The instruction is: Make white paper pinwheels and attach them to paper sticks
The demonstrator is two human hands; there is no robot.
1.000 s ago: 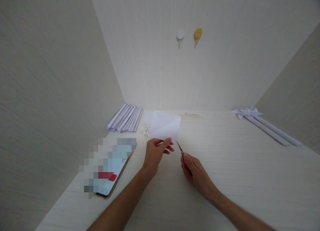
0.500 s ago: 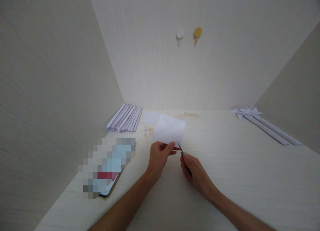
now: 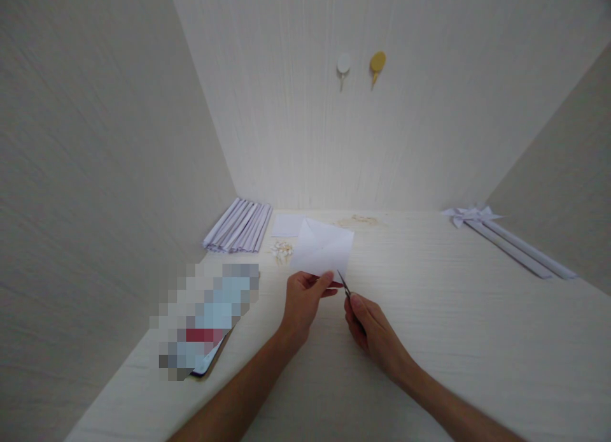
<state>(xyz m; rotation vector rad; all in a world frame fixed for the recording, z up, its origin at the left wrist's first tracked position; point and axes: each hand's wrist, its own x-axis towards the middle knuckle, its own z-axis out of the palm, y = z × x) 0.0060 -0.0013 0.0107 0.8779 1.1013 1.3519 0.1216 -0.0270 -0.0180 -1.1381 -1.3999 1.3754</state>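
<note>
A white square of paper (image 3: 324,246) with faint crease lines is pinched along its near edge by my left hand (image 3: 305,302), thumb on top and fingers beneath. My right hand (image 3: 375,330) is closed around a small pair of scissors (image 3: 344,285). Their slim dark blades point up and left, at the paper's lower right corner. The scissors' handles are hidden inside my fingers. Behind the paper's left side lies another white paper sheet (image 3: 286,225), flat on the table. Small whitish bits (image 3: 281,251) form a pile just left of the held paper.
Rolled paper strips (image 3: 238,227) lie stacked at the back left. A phone (image 3: 210,327), mostly pixelated, rests nearer on the left. At the back right are a folded paper star shape (image 3: 470,215) and paper sticks (image 3: 518,248). White (image 3: 343,64) and yellow hooks (image 3: 377,63) hang on the wall.
</note>
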